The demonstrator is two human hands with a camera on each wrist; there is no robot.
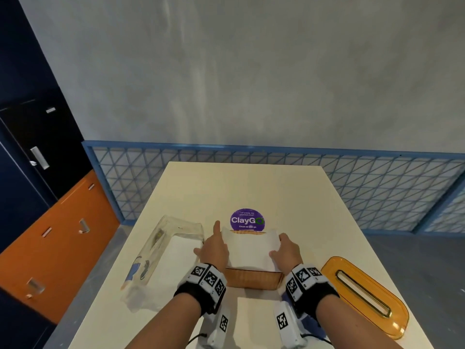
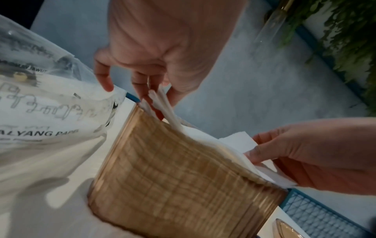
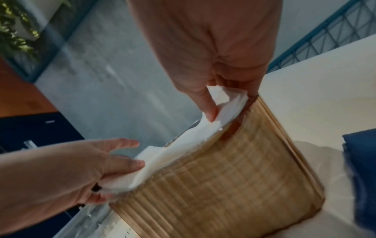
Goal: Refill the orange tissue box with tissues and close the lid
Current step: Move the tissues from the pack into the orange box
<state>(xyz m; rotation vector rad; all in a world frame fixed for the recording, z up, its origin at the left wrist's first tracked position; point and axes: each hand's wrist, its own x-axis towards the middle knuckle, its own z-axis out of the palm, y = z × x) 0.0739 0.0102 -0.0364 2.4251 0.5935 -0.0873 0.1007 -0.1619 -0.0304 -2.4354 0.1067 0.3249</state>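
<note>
The orange ribbed tissue box [image 1: 253,279] stands open on the table, with a white tissue stack [image 1: 251,250] sitting in its top and rising above the rim. My left hand [image 1: 216,241] grips the stack's left end, index finger pointing away. My right hand [image 1: 279,245] pinches the right end. In the left wrist view the left hand [image 2: 146,93] has fingers tucked between tissues [image 2: 234,141] and box [image 2: 179,177] wall. In the right wrist view the right hand [image 3: 223,109] presses its thumb on the tissues [image 3: 183,145], fingers down inside the box [image 3: 223,177]. The orange lid [image 1: 364,295] lies slot-up to the right.
A clear plastic tissue wrapper [image 1: 161,250] lies left of the box, touching my left hand. A purple round sticker [image 1: 247,220] lies on the white table [image 1: 251,187] just behind the box. A blue mesh fence [image 1: 377,187] runs behind the table; orange and dark cabinets stand left.
</note>
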